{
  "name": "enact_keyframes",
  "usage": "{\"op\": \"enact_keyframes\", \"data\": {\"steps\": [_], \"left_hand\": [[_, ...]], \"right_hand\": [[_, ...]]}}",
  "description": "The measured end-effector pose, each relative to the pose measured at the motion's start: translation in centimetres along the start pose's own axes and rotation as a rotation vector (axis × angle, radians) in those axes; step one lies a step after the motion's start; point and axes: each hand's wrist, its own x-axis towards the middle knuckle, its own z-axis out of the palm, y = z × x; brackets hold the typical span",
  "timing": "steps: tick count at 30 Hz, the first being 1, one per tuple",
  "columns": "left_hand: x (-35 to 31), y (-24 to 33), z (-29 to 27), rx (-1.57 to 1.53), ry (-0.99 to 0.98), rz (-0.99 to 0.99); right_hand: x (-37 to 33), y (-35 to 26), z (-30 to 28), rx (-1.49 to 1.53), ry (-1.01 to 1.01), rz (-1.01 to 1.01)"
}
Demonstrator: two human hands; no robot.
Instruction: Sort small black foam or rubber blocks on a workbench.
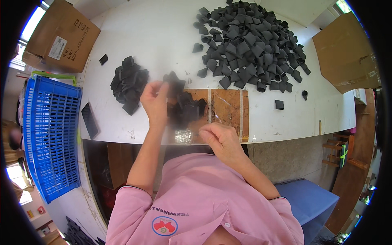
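A blue plastic basket point(53, 139) stands left of the white desk point(163, 41). A black smartphone point(89, 120) lies near the desk's left edge; a small pile of flat black pieces point(128, 83) lies farther right. The left hand point(155, 100), fingers bent, is beside blurred black pieces point(188, 109) at the wooden board point(228, 108); its grasp cannot be determined. The right hand point(224, 141), fingers curled, is at the board's near edge; its grasp cannot be determined. A large heap of black loops point(253, 45) lies far right.
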Motion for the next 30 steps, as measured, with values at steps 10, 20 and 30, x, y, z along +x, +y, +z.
{"op": "enact_keyframes", "data": {"steps": [10, 20, 30], "left_hand": [[-8.5, 3.2, -0.4, -0.619, -0.033, -0.545], [-4.1, 4.7, -2.6, 0.034, -0.65, -0.238], [-5.1, 4.2, -3.1, 0.098, -0.756, -0.323]], "right_hand": [[1.8, 0.2, 3.9, 0.146, 0.343, -0.01], [2.2, 0.4, 0.6, -0.522, 0.082, -0.239], [1.7, 0.2, 0.1, -0.532, -0.027, -0.268]]}}
